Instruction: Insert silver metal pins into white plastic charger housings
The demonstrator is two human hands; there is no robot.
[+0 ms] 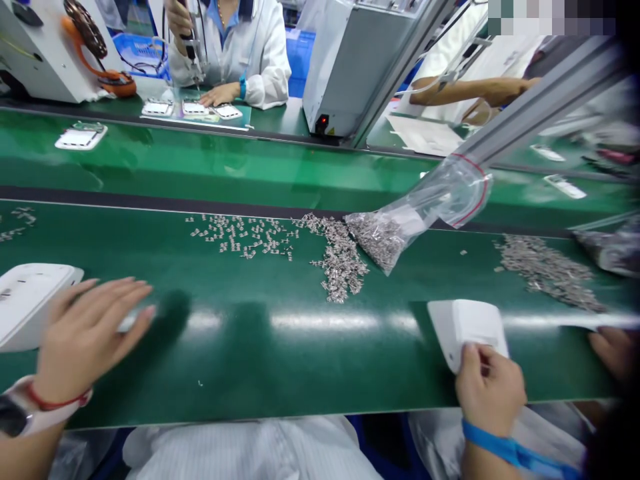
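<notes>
My left hand (87,337) is over the green bench at the left, its fingers stretched out and the thumb apart. It overlaps the edge of a white plastic housing (30,293); whether it touches it I cannot tell. A small pale thing (129,321), blurred, shows between thumb and fingers. My right hand (490,387), with a blue wrist strap, is closed on the near edge of another white plastic housing (475,323), thumb and fingers pinched together. Small metal pieces (343,260) lie heaped in the middle, with more spread out (245,233) to their left.
An open clear plastic bag (385,237) of metal pieces leans at the bench's back edge. Another metal pile (547,270) lies at the right, near another person's hand (613,350). Beyond a green conveyor (225,160), a person (230,60) works with a tool over white housings.
</notes>
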